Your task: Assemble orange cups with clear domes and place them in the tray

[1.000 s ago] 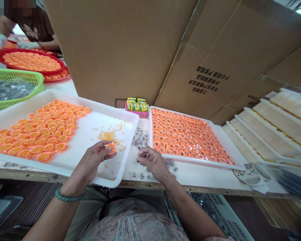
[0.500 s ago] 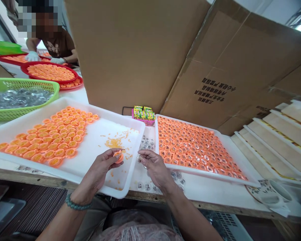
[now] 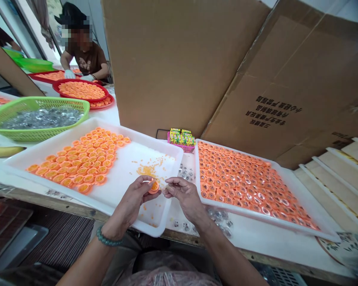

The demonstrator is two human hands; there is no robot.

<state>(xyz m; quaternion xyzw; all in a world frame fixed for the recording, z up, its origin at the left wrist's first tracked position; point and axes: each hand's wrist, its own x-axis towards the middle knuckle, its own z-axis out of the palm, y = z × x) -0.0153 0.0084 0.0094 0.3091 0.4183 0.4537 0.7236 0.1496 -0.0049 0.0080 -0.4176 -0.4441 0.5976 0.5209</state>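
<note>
cardboard panels [image 3: 179, 67] close off the back of our white worktop [image 3: 256, 238], and we sit right at its front edge [image 3: 68, 206]. between the left tray [image 3: 125, 174] and the right tray [image 3: 312, 210] we have only a narrow strip. over the left tray, our left grip [image 3: 134, 200], wrist angled inward, pinches an orange cup [image 3: 154, 186]; our right grip [image 3: 186, 196] faces it, narrowed on a small, mostly hidden piece [image 3: 166, 191] just beside the cup.
</note>
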